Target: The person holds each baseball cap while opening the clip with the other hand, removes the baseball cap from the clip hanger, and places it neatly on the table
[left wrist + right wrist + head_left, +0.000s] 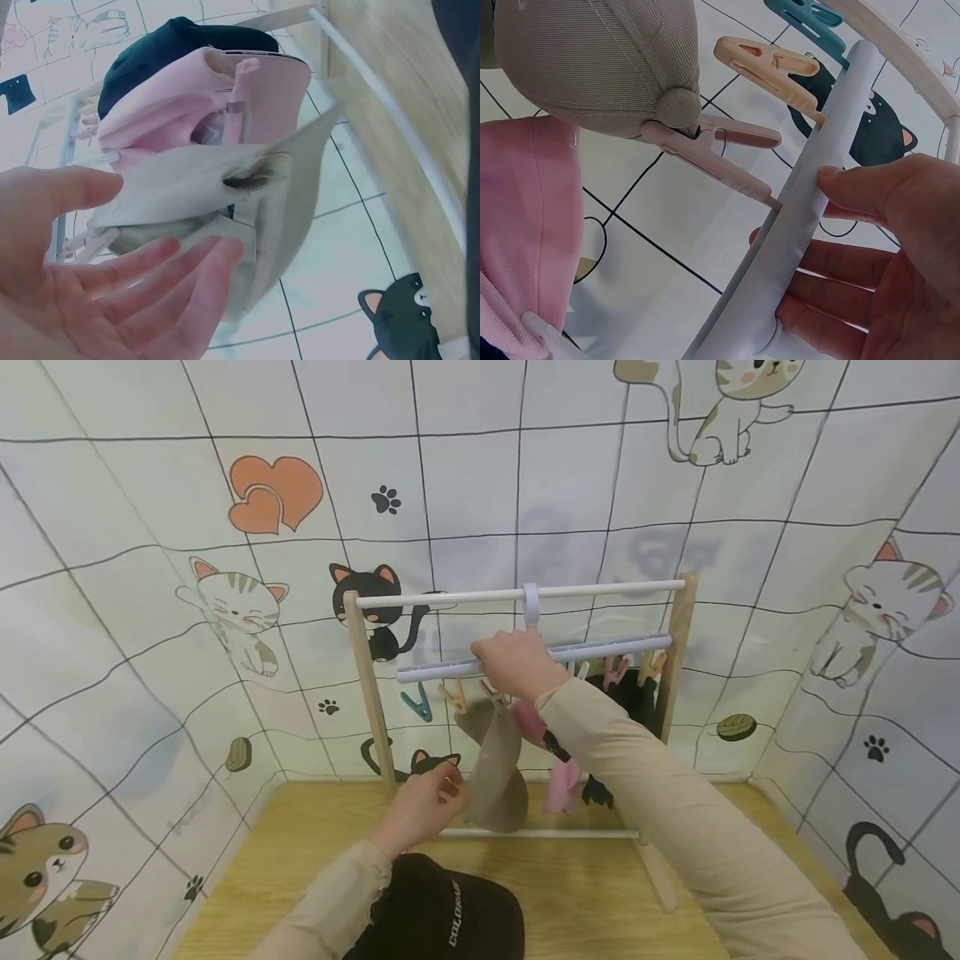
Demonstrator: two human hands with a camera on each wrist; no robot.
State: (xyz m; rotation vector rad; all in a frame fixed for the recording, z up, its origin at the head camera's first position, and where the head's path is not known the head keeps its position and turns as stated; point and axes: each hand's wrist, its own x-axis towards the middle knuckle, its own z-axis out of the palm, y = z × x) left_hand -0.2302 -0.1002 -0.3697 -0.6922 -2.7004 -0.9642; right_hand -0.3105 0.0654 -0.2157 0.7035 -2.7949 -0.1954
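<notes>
My right hand (521, 664) grips the white clip hanger (802, 195) near its middle, thumb on one side of the bar and fingers on the other. Below it a beige cap (498, 768) hangs from a pale pink clothespin (712, 161). Beside that cap my left hand (142, 292) is held with fingers spread and loosely bent, nothing in its grasp. A pink cap (172, 112) and a dark green cap (172, 64) hang further along the bar. Teal (417, 702) and orange (453, 695) clothespins dangle with nothing in them at the left end.
The hanger's hook loops over the white top rod (465, 597) of a rack with wooden posts (371, 693). A black cap (457, 910) with lettering lies on the wooden table (570, 893) in front. Tile-patterned sheeting with cat drawings (480, 485) surrounds the table.
</notes>
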